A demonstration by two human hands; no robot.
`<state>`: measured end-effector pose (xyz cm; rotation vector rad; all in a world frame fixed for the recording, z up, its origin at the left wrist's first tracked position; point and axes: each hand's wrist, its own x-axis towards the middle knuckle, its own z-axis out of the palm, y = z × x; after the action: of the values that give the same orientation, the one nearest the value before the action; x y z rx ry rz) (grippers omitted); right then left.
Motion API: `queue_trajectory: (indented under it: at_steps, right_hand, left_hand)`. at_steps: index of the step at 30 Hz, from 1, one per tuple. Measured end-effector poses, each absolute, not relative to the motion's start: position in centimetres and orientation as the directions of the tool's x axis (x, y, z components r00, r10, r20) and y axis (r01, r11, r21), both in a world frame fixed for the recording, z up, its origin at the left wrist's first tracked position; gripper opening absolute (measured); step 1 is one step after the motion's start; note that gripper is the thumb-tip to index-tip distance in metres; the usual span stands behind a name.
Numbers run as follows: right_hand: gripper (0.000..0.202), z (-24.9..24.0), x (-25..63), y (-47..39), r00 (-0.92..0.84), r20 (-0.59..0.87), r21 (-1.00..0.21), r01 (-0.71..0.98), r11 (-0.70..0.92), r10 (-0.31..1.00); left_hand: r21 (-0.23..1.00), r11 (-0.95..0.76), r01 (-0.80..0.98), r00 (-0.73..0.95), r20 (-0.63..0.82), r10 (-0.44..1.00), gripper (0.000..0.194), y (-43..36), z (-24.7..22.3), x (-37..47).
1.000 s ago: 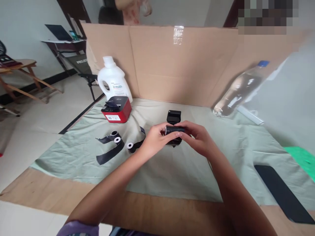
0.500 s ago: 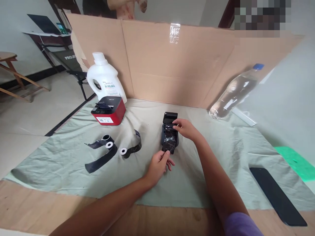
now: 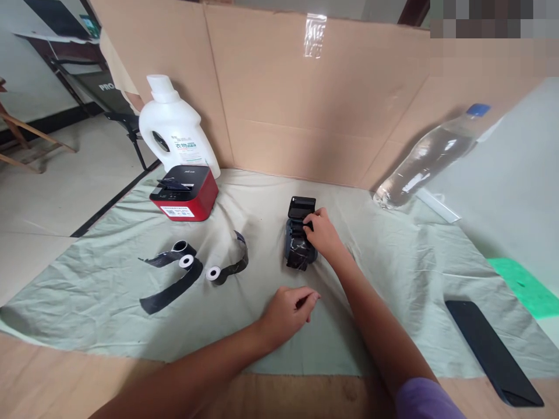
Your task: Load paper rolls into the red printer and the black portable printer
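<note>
A small black portable printer [image 3: 287, 247] stands on the cloth with its lid [image 3: 302, 208] raised. A strip of shiny black label paper [image 3: 299, 255] hangs out over its front. My right hand [image 3: 322, 231] reaches in from the right, thumb and fingertips pinched at the roll of black paper [image 3: 299, 229] inside the printer. The hand partly covers the roll. Nearer to me, my left hand [image 3: 290, 314] hovers apart from the printer, its fingers curled in and nothing visible in them.
Several loose rolls of black paper [image 3: 213, 273] lie partly unwound to the left. Behind them are a red-and-black printer [image 3: 186, 195] and a white detergent bottle [image 3: 177, 128]. A clear bottle [image 3: 430, 157] leans against the cardboard screen [image 3: 305, 105]. A phone [image 3: 493, 352] lies at right.
My left hand has let go of the paper strip and drawn back toward me, its fingers curling. My right hand stays at the roll, lower into the printer. The view has tilted down slightly.
</note>
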<state>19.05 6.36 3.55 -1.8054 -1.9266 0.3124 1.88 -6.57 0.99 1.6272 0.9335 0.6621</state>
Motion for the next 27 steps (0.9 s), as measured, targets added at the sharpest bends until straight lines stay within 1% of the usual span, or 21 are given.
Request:
queue_trajectory:
  at_steps: [2,4,6,8,9,11,12,14,17,21,24,27]
  right_hand:
    - [0.012,3.4,18.7,6.3,0.053,0.185,-0.464,0.885,0.040,0.981]
    - [0.021,3.3,18.7,6.4,0.127,0.217,-0.482,0.876,-0.007,0.968]
    - [0.033,3.2,19.0,6.8,0.189,0.301,-0.533,0.846,0.001,0.934]
    - [0.049,3.0,19.5,7.4,0.192,0.363,-0.604,0.793,0.074,0.912]
    - [0.058,2.9,19.7,7.7,0.166,0.366,-0.641,0.758,0.119,0.916]
    - [0.068,2.7,20.2,8.2,0.103,0.342,-0.703,0.687,0.181,0.934]
    - [0.068,2.7,20.3,8.4,0.085,0.334,-0.721,0.664,0.196,0.939]
    - [0.059,2.6,20.4,8.5,0.083,0.349,-0.724,0.656,0.213,0.933]
    - [0.041,3.0,20.2,8.2,0.075,0.373,-0.703,0.673,0.229,0.925]
    - [0.024,4.4,20.4,7.3,-0.050,0.345,-0.669,0.687,0.283,0.937]
    - [0.017,5.4,20.6,6.6,-0.137,0.326,-0.640,0.696,0.325,0.936]
    - [0.016,6.0,20.6,6.2,-0.166,0.296,-0.629,0.707,0.323,0.941]
  left_hand:
    - [0.955,-0.149,0.255,0.552,-0.017,0.834,0.038,-6.8,0.9,1.8]
    - [0.925,-0.245,0.290,0.549,0.049,0.835,0.037,-6.7,1.0,1.6]
    - [0.847,-0.398,0.352,0.533,0.168,0.829,0.033,-6.3,1.1,1.2]
    - [0.681,-0.569,0.461,0.525,0.307,0.794,0.029,-5.3,1.4,0.6]
    - [0.570,-0.630,0.527,0.532,0.357,0.768,0.032,-4.7,1.5,0.3]
    - [0.347,-0.687,0.639,0.566,0.393,0.725,0.043,-3.4,1.6,-0.4]
    - [0.263,-0.690,0.675,0.580,0.389,0.716,0.047,-2.8,1.6,-0.6]
    - [0.168,-0.683,0.711,0.595,0.374,0.712,0.045,-2.0,1.3,-0.9]
    - [0.139,-0.671,0.728,0.585,0.384,0.715,0.040,-1.7,0.6,-1.0]
    - [0.138,-0.649,0.748,0.562,0.388,0.730,0.043,-2.1,0.2,-0.7]
    - [0.150,-0.614,0.775,0.535,0.361,0.764,0.048,-1.8,0.2,-0.6]
    - [0.198,-0.594,0.780,0.513,0.341,0.788,0.049,-1.3,0.1,-0.7]
